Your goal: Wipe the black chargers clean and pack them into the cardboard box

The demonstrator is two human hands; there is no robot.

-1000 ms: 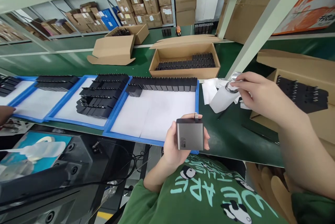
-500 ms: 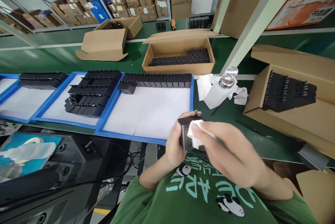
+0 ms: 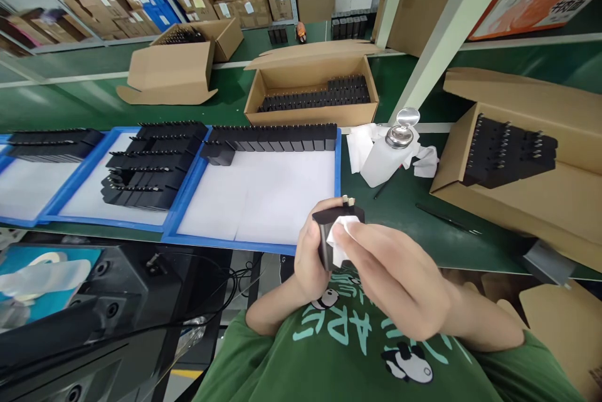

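Observation:
My left hand (image 3: 310,256) is wrapped round a black plug-in power adapter (image 3: 324,217), its metal prongs pointing up and away from me. Pinched between the fingers of my right hand (image 3: 399,270) is a white wiping cloth (image 3: 339,245), pressed against the adapter's near face. Part of the adapter is covered by the cloth and fingers. Just beyond my hands lies a blue-rimmed tray (image 3: 226,243) with a white base, where a row of black adapters (image 3: 282,137) stands along the far side.
A white pump bottle (image 3: 383,160) stands among crumpled white cloths (image 3: 427,162). Tweezers (image 3: 446,219) lie to the right, by an open carton (image 3: 512,214) of adapters. Another open carton (image 3: 310,116) is behind the tray. Machinery (image 3: 117,301) occupies the lower left.
The view has shifted slightly, so the bench appears a little further left and higher. My hands keep the same hold; the cloth sits slightly differently on the adapter.

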